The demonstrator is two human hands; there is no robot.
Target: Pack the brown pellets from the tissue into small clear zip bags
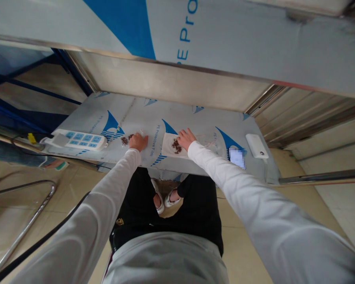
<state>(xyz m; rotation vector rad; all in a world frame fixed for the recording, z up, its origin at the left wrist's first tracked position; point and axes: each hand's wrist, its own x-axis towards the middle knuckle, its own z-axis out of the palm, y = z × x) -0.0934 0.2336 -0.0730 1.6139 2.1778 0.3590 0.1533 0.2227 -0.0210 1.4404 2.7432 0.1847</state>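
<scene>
My left hand (138, 142) rests on the bench with its fingers curled at a small clear plastic bag. Dark reddish-brown bits (124, 141) show in the bag beside the fingertips; the hand covers part of it. To the right, a white sheet (168, 142), paper or cloth, lies flat and carries a small heap of similar brown pieces (175, 147). Over the sheet's upper right edge is my right hand (186, 139), its fingers apart and their tips close to the heap. Nothing shows between those fingers. Crumpled clear plastic (217, 146) lies right of this hand.
The film-covered metal bench (180, 114) holds a white power strip (81, 140) at left and a white device with a cable (256, 146) at right. A pixelated patch (237, 157) is near it. An upper shelf (239, 43) overhangs the back. A metal-framed chair (32, 228) stands at left.
</scene>
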